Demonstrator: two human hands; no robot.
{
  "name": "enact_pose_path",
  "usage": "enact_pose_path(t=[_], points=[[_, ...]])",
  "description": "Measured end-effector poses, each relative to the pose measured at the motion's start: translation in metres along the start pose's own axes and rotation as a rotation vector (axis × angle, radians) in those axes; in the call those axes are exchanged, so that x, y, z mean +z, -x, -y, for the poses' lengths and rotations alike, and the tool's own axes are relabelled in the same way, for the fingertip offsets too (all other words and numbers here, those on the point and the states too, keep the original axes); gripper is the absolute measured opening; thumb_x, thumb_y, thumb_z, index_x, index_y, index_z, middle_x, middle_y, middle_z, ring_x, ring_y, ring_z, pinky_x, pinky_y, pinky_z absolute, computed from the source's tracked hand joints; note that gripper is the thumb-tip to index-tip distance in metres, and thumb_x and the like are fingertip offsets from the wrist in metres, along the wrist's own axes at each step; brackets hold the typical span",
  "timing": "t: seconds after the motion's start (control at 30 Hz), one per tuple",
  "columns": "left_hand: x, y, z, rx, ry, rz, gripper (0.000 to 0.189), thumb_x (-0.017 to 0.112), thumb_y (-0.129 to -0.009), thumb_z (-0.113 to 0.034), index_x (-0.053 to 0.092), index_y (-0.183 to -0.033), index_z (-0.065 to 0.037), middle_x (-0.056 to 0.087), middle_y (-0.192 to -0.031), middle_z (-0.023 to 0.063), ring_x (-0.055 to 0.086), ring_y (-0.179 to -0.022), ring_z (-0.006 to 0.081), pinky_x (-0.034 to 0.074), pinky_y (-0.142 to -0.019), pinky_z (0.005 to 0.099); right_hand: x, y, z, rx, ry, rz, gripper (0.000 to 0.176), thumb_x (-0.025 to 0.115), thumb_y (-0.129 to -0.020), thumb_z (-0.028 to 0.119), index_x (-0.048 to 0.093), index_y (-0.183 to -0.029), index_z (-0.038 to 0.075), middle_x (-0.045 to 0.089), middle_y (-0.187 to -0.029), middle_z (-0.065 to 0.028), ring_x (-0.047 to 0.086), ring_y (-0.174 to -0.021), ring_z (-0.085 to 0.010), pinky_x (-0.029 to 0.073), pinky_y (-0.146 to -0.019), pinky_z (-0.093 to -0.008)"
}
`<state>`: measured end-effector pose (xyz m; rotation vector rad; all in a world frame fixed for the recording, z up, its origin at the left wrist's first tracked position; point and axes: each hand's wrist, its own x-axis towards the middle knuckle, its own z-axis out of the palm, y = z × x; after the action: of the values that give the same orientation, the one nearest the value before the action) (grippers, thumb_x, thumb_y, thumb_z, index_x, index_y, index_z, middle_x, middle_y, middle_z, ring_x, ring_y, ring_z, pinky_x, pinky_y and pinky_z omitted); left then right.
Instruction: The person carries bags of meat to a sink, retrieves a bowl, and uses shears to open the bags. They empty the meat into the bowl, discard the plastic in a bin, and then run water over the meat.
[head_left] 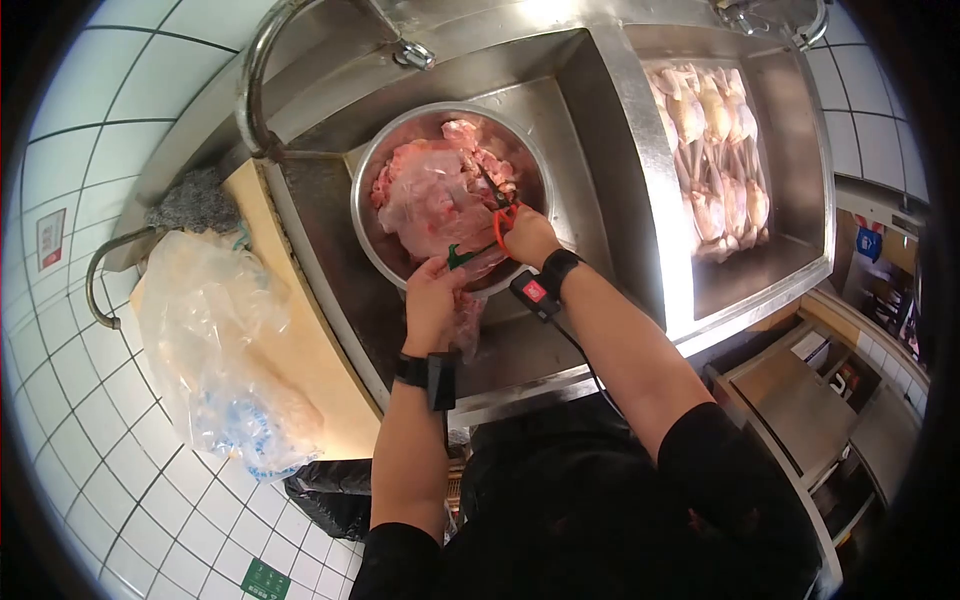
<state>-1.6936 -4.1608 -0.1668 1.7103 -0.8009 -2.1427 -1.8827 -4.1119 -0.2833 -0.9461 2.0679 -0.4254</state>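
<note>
A round metal bowl [365, 240] stands in the left sink basin, holding pink raw meat [410, 160] and a clear plastic bag [430, 205] spread over part of it. My right hand [530, 238] is closed around the orange handles of a pair of scissors [503, 215], whose dark blades point up and left over the meat. At the near rim of the bowl, my left hand [432, 295] pinches the bag, and part of the plastic hangs down beside the wrist. Something green [462, 256] lies between the two hands.
Several whole plucked birds [715, 150] lie in the right sink basin [790, 120]. Taps curve over the back and left of the sink. On the left, a large clear plastic bag [220, 340] rests on a wooden board [335, 370]. Shelving [800, 400] stands at the right.
</note>
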Motion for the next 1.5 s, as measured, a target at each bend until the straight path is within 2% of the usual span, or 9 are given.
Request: enact_pose_path(t=[0.2,0.3,0.37,0.73,0.9,1.13,1.23,1.33,1.5], points=[[-0.011,0.008,-0.029,-0.028,0.36,-0.023,0.023,0.063,-0.094,0.001,0.063,-0.117,0.003,0.056,-0.077,0.0015,0.053,-0.065,0.0125,0.049,-0.061,0.0299,-0.01,-0.004,-0.023,-0.171,0.143,0.316,0.019,0.065,-0.081,0.018,0.076,-0.073,0.004,0.073,-0.083,-0.0258,0.073,-0.08,-0.0423,0.059,-0.072,-0.0452],[-0.021,0.01,-0.032,-0.062,0.422,-0.019,0.017,0.063,-0.093,0.001,0.065,-0.11,0.001,0.056,-0.076,-0.0008,0.054,-0.064,0.0111,0.05,-0.06,0.0311,-0.014,0.01,-0.017,-0.058,0.088,0.378,0.022,0.064,-0.08,0.02,0.076,-0.078,0.001,0.073,-0.085,-0.026,0.073,-0.08,-0.0401,0.057,-0.07,-0.0459],[-0.018,0.01,-0.029,-0.069,0.427,-0.034,0.019,0.063,-0.093,0.001,0.064,-0.112,0.001,0.056,-0.076,-0.0007,0.054,-0.063,0.0112,0.05,-0.06,0.0314,-0.028,0.033,0.005,0.288,-0.289,0.499,0.026,0.064,-0.08,0.023,0.075,-0.079,-0.001,0.072,-0.086,-0.028,0.072,-0.086,-0.0421,0.056,-0.075,-0.0484],[-0.042,0.028,-0.041,0.047,0.009,-0.136,0.036,0.065,-0.093,-0.001,0.059,-0.128,0.003,0.055,-0.077,-0.0009,0.052,-0.068,0.0096,0.051,-0.063,0.0275,-0.033,0.07,0.014,0.271,-0.369,0.07,0.04,0.08,-0.08,0.021,0.064,-0.106,-0.005,0.072,-0.093,-0.0229,0.072,-0.085,-0.0367,0.056,-0.077,-0.044],[-0.04,0.069,-0.053,0.363,-0.107,-0.209,0.033,0.062,-0.093,0.002,0.061,-0.126,0.0,0.057,-0.084,0.0002,0.055,-0.068,0.0079,0.051,-0.061,0.0241,-0.116,0.108,0.077,0.127,-0.741,0.106,0.027,0.079,-0.086,0.011,0.062,-0.103,-0.002,0.068,-0.087,-0.01,0.064,-0.076,-0.0168,0.053,-0.071,-0.0318],[-0.035,0.111,-0.04,0.654,-0.286,-0.326,0.032,0.059,-0.095,0.004,0.065,-0.126,-0.002,0.059,-0.085,0.0021,0.057,-0.072,0.0114,0.049,-0.068,0.0264,-0.142,0.129,0.083,-0.052,-0.81,0.141,0.028,0.079,-0.091,0.019,0.062,-0.101,-0.001,0.065,-0.085,-0.0024,0.062,-0.077,-0.0099,0.051,-0.069,-0.0277],[-0.054,0.127,-0.042,1.113,-0.858,-0.541,0.028,0.061,-0.088,0.014,0.072,-0.111,0.001,0.066,-0.091,0.0161,0.064,-0.079,0.0297,0.051,-0.07,0.0362,-0.132,0.121,0.062,0.069,-0.771,0.077,0.033,0.081,-0.092,0.028,0.063,-0.098,0.002,0.064,-0.084,-0.0018,0.061,-0.074,-0.0086,0.05,-0.066,-0.0259],[-0.088,0.166,-0.06,1.408,-1.149,-0.671,0.029,0.061,-0.086,0.016,0.071,-0.109,0.003,0.069,-0.096,0.0164,0.066,-0.083,0.034,0.053,-0.074,0.0399,-0.123,0.122,0.038,0.096,-0.764,0.048,0.035,0.081,-0.092,0.033,0.06,-0.09,0.006,0.062,-0.078,-0.0005,0.058,-0.065,-0.0084,0.047,-0.057,-0.0248],[-0.14,0.258,-0.072,1.287,-1.169,-1.152,0.022,0.059,-0.092,0.013,0.069,-0.11,0.006,0.072,-0.104,0.019,0.069,-0.094,0.0316,0.056,-0.083,0.0389,-0.125,0.132,0.039,0.124,-0.655,0.093,0.034,0.079,-0.094,0.027,0.054,-0.084,0.007,0.058,-0.071,0.0016,0.055,-0.06,-0.0067,0.043,-0.052,-0.0254]])
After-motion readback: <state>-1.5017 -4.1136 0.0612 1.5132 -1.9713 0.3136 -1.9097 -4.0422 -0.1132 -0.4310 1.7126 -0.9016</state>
